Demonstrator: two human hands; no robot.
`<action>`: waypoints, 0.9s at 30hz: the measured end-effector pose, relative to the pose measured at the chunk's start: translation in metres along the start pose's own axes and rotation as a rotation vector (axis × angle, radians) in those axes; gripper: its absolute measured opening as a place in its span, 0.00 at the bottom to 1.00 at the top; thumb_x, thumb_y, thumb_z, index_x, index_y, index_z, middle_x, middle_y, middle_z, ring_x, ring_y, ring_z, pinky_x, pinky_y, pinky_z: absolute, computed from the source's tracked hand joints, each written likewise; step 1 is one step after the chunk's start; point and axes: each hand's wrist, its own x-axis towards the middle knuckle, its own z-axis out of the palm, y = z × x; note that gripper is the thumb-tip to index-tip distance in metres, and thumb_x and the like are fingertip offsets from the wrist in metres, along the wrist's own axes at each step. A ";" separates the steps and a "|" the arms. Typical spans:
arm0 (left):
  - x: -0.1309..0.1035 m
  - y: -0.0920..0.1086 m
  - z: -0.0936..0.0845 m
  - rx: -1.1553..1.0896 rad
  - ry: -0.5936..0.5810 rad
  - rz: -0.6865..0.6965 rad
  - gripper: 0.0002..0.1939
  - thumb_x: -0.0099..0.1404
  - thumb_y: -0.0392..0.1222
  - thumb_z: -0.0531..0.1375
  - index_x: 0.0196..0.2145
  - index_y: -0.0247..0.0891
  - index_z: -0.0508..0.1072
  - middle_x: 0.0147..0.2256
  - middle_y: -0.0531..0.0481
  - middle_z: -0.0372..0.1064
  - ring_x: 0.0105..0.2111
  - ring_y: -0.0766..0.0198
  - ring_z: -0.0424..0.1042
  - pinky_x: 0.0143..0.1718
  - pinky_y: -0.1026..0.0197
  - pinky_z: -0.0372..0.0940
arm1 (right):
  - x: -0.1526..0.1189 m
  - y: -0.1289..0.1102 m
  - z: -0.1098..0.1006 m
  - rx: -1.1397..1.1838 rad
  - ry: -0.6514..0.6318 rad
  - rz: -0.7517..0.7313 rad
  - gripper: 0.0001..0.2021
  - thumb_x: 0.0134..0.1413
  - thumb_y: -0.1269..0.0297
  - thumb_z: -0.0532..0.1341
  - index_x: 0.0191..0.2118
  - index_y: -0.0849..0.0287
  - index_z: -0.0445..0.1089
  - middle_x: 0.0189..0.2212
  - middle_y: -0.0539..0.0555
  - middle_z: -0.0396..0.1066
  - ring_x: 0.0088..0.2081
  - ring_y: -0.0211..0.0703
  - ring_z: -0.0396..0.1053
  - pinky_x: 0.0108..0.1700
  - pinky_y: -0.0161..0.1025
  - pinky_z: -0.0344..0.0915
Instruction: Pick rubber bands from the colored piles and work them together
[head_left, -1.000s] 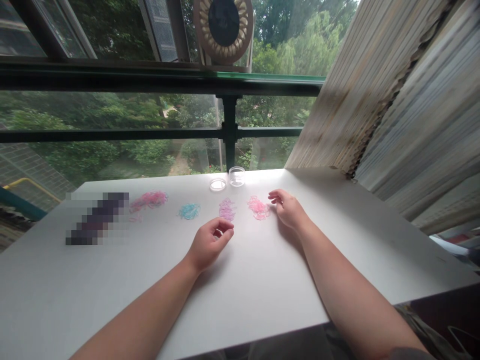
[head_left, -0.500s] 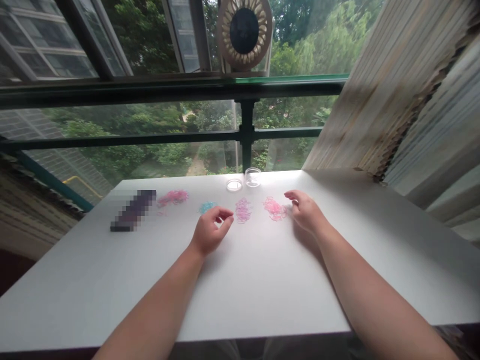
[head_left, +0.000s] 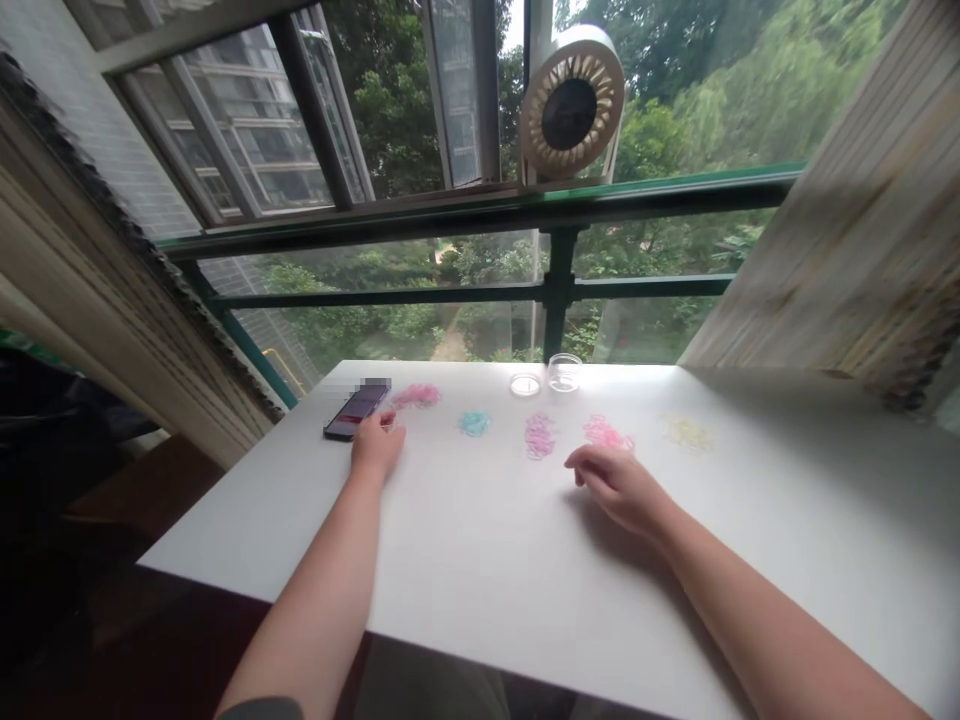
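Observation:
My left hand (head_left: pixel 377 445) is low over the table at the right edge of a smartphone (head_left: pixel 349 415). Its thumb stands apart from the bent fingers, and I see nothing held. Just beyond it lies a loose pile of dark pink small bands (head_left: pixel 417 396). My right hand (head_left: pixel 611 480) hovers in front of a brighter pink pile (head_left: pixel 606 432), with its fingers curled inward; whatever they hold, if anything, is hidden. Between the hands are a blue pile (head_left: pixel 474 423) and a purple pile (head_left: pixel 539 436). A pale yellow pile (head_left: pixel 689 433) is to the right.
Near the back edge of the white table (head_left: pixel 480 540) stand a clear round container (head_left: pixel 565 372) and a flat clear lid-like disc (head_left: pixel 525 384). Behind are a green railing (head_left: pixel 480 212) and a round fan (head_left: pixel 571 112). Curtains (head_left: pixel 817 220) hang at both sides.
My view has swung left. My left hand has moved left from the blue pile to the phone. My right hand has come nearer and left, its fingers curled more; the yellow pile now shows.

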 end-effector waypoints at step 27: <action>0.002 0.000 0.006 -0.100 0.176 -0.016 0.08 0.60 0.40 0.52 0.30 0.36 0.69 0.37 0.41 0.70 0.42 0.53 0.67 0.47 0.52 0.61 | -0.004 -0.016 0.008 -0.009 -0.188 0.001 0.10 0.53 0.69 0.52 0.34 0.57 0.71 0.29 0.51 0.73 0.30 0.39 0.67 0.33 0.36 0.62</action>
